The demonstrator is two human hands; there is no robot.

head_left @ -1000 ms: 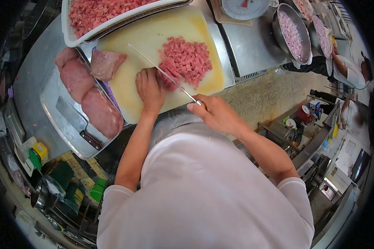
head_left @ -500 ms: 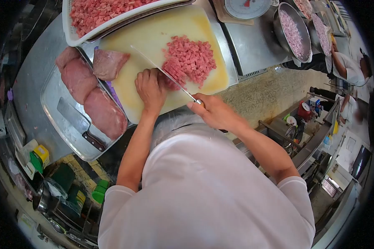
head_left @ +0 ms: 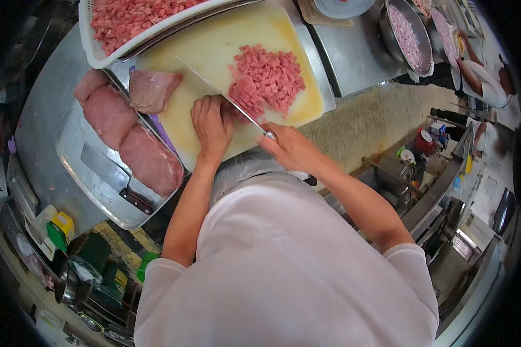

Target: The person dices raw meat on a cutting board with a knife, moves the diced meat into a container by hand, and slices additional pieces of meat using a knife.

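Observation:
My right hand (head_left: 289, 147) is wrapped round the handle of a long knife (head_left: 219, 92), whose thin blade points up and left across the cutting board (head_left: 202, 43). Beside the blade my left hand (head_left: 212, 124) presses down with bent fingers on a piece of meat, mostly hidden under them. Diced pink meat (head_left: 269, 75) is heaped just right of the blade. A larger chunk of meat (head_left: 153, 91) lies at the board's left edge.
A metal tray (head_left: 69, 156) at left holds big meat pieces (head_left: 147, 159) and a cleaver (head_left: 113, 176). A white basket (head_left: 92, 49) of diced meat stands behind the board. Bowls (head_left: 425, 49) of chopped food and a scale (head_left: 341, 4) are at upper right. Two other people stand at far right.
My right hand and the knife have shifted slightly up and left. The diced heap appears a little further right in view, and the camera view has turned slightly.

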